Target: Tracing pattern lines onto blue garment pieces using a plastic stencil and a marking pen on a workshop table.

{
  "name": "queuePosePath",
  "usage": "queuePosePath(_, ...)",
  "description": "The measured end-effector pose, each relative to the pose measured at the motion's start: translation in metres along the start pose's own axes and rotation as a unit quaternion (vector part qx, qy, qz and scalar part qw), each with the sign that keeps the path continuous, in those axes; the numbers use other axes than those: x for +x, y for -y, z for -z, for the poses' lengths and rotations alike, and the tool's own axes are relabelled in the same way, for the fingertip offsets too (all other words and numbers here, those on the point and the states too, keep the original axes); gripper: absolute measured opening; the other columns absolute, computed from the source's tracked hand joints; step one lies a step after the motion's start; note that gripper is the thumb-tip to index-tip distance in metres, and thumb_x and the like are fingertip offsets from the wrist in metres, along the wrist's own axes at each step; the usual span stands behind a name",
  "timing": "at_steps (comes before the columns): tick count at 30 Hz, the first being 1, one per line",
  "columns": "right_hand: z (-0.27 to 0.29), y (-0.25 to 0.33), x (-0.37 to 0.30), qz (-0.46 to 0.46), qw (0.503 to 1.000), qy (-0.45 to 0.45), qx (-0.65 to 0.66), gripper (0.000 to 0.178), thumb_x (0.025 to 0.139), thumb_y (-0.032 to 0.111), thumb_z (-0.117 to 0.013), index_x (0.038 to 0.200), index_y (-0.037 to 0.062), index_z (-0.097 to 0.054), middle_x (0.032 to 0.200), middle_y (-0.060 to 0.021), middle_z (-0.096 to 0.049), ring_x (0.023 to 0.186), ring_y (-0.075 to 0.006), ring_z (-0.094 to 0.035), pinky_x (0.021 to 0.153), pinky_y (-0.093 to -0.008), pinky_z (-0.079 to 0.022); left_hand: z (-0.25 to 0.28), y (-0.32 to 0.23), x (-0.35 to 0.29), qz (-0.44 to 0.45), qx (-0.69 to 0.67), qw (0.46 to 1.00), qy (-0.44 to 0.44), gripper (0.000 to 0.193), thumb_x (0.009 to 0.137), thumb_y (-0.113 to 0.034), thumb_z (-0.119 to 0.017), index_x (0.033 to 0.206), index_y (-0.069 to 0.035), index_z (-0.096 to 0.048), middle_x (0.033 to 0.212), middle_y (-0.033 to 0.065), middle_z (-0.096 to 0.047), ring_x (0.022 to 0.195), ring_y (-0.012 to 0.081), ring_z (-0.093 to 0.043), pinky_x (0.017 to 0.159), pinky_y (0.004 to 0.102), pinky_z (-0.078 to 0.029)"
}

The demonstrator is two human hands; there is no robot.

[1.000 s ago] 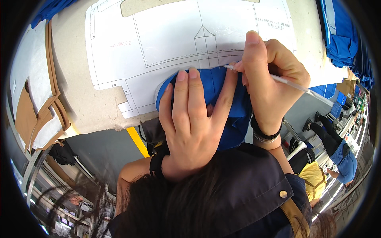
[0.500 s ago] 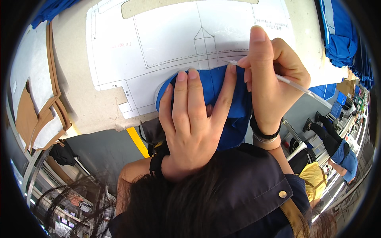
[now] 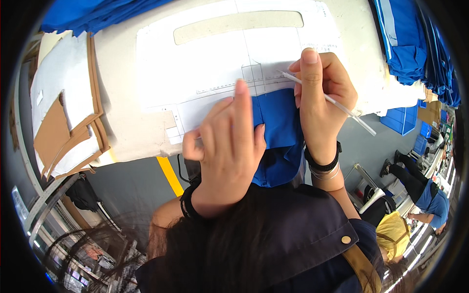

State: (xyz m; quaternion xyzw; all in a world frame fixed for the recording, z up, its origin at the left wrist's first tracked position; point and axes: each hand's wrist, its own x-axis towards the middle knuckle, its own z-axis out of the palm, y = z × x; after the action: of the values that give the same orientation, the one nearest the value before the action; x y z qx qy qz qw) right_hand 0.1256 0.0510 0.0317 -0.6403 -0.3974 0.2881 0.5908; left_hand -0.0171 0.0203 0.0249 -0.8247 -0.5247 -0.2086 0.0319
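Note:
A blue fabric piece (image 3: 281, 117) lies along the near edge of a white paper pattern (image 3: 205, 63) and hangs down over the table edge toward me. My left hand (image 3: 222, 146) is over the fabric's left part, its index finger stretched out, the other fingers loosely bent and nothing visible in it. Whether it touches the cloth I cannot tell. Between the thumb and fingers of my right hand (image 3: 325, 102) is a thin white marking pen (image 3: 359, 122). Its fine tip is just above the fabric's upper edge, near the pattern's printed lines.
Brown and white card templates (image 3: 58, 112) lie at the table's left end. Blue cloth (image 3: 97, 14) is at the far left, and stacked blue garments (image 3: 408, 44) hang at the right. Beyond the table's right side are a blue crate (image 3: 400, 119) and a person (image 3: 430, 195).
My left hand has lifted from its flat press on the fabric, its fingers now bent except the index. The pattern and fabric appear shifted in view; the pen stays in my right hand.

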Motion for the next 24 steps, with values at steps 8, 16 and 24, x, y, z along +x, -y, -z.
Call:
queuePosePath(8,0.012,-0.002,-0.002,0.038,0.997,0.001,0.071,0.026,0.097,0.018,-0.059,0.077,0.0008,-0.061,0.069,0.0008,-0.058,0.05,-0.0025,-0.045,0.047,-0.0181,-0.034,0.017,0.014,0.007,0.119,-0.201,0.969,0.077,0.04,0.07,-0.026,-0.082,0.097,-0.007,-0.059,0.107,0.0093,-0.051,0.102,0.0279,-0.045,0.086,0.0387,-0.03)
queuePosePath(16,0.067,0.001,-0.045,0.128,0.99,-0.056,0.018,0.037,0.104,0.03,-0.041,0.123,-0.0013,-0.044,0.096,-0.0162,-0.062,0.064,-0.014,-0.061,0.053,-0.0217,-0.043,0.022,0.007,0.013,0.012,-0.527,0.841,0.12,0.022,0.069,0.014,-0.063,0.078,-0.001,-0.05,0.091,0.0114,-0.062,0.081,0.0305,-0.06,0.068,0.0344,-0.047)
queuePosePath(24,0.123,-0.024,-0.163,-0.156,0.977,-0.061,-0.133,0.072,0.083,0.034,-0.072,0.137,0.0011,-0.038,0.132,-0.0157,-0.05,0.123,-0.0257,-0.05,0.105,-0.039,-0.035,0.013,-0.055,0.025,-0.011,-0.694,0.686,0.218,0.017,0.081,-0.006,-0.07,0.085,0.002,-0.056,0.078,0.0122,-0.053,0.067,0.0249,-0.053,0.06,0.033,-0.043)
